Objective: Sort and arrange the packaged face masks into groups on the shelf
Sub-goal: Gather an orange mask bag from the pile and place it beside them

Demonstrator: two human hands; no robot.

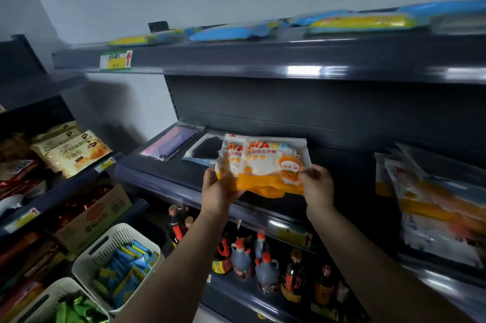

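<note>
- While both arms reach up toward the middle shelf [163, 178], the person holds a small stack of orange-and-white mask packs [265, 165] just above its front edge.
- The left hand [219, 191] grips the stack's lower left corner, fingers curled under it and thumb on top.
- The right hand [317, 186] pinches the lower right corner, its fingers bent round the pack's edge.
- At least two packs overlap in the stack, each printed "MASK" with a cartoon face.
- Behind it on the same shelf lie a purple mask pack [171, 142] at the far left and a black mask pack [206, 150] just beside it.
- Further right on that shelf sits a loose pile of similar orange-and-white packs [431, 207], well apart from the hands.
- Up on the top shelf [236, 58] lie blue-and-yellow packs [360, 23] in a row.
- Below stand sauce bottles [265, 270]; to the left, croissant bags [76, 151] and a white basket [105, 246] of blue packets.
</note>
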